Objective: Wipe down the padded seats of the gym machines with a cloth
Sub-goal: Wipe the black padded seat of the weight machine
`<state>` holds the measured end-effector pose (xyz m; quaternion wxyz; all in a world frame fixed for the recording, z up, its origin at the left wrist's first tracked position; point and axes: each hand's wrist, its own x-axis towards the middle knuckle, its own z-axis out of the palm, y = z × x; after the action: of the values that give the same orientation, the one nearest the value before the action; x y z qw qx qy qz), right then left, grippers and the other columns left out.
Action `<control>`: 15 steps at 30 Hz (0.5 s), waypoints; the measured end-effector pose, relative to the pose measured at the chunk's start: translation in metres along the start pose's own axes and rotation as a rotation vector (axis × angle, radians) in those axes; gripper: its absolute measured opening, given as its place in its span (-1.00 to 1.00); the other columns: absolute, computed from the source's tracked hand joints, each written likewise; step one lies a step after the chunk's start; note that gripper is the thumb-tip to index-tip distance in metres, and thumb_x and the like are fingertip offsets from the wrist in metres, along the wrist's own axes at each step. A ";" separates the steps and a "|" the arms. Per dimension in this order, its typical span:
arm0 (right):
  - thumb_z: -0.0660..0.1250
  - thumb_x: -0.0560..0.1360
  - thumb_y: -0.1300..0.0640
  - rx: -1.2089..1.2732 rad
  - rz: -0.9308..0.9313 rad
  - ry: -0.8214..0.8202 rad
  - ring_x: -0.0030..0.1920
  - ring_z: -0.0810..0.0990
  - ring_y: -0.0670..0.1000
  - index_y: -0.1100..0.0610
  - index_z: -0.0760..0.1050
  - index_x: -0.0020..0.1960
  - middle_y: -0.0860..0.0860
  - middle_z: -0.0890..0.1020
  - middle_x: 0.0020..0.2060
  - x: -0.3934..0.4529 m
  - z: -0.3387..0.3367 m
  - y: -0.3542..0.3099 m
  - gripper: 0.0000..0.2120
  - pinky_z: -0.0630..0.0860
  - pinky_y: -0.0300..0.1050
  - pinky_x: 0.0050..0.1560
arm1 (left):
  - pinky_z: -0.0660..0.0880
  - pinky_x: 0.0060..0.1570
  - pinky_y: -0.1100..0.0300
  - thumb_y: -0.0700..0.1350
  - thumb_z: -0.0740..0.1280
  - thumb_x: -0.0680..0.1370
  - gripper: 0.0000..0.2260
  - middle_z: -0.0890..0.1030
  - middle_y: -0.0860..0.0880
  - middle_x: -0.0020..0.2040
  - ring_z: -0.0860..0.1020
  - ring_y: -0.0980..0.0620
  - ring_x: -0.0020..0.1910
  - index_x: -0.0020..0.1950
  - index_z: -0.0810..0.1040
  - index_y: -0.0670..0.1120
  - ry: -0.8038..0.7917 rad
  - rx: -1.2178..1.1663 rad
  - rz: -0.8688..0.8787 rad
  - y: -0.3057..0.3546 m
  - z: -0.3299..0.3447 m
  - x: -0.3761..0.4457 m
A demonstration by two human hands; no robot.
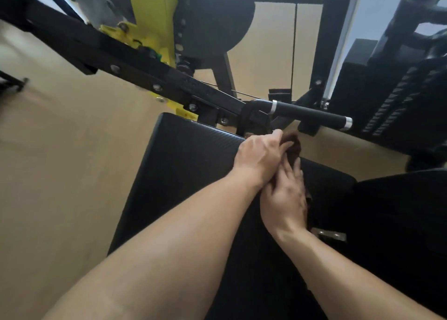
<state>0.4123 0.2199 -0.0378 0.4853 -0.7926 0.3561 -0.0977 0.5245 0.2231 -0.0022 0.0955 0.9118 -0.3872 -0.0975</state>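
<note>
Black padded seat (188,164) bears both hands (260,158) gripping brown cloth (294,146).

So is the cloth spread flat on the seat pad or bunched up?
Bunched. The dark cloth shows only as a crumpled wad between the left hand and right hand, above the black seat pad.
</note>
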 end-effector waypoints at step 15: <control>0.29 0.51 0.31 -0.289 -0.782 -0.706 0.65 -0.15 0.07 0.01 0.02 0.67 -0.05 0.04 0.66 0.038 0.034 -0.128 -0.18 -0.20 -0.02 0.63 | 0.35 0.30 -0.07 -0.03 0.14 0.69 -0.65 0.51 -0.31 0.34 0.44 -0.34 0.35 0.38 0.45 -0.20 0.605 -0.202 -0.812 -0.125 -0.086 -0.079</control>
<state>0.5168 0.2540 0.0446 0.3890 -0.9091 -0.1398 0.0512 0.5781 0.3742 0.0581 0.2451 0.9623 0.0543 0.1046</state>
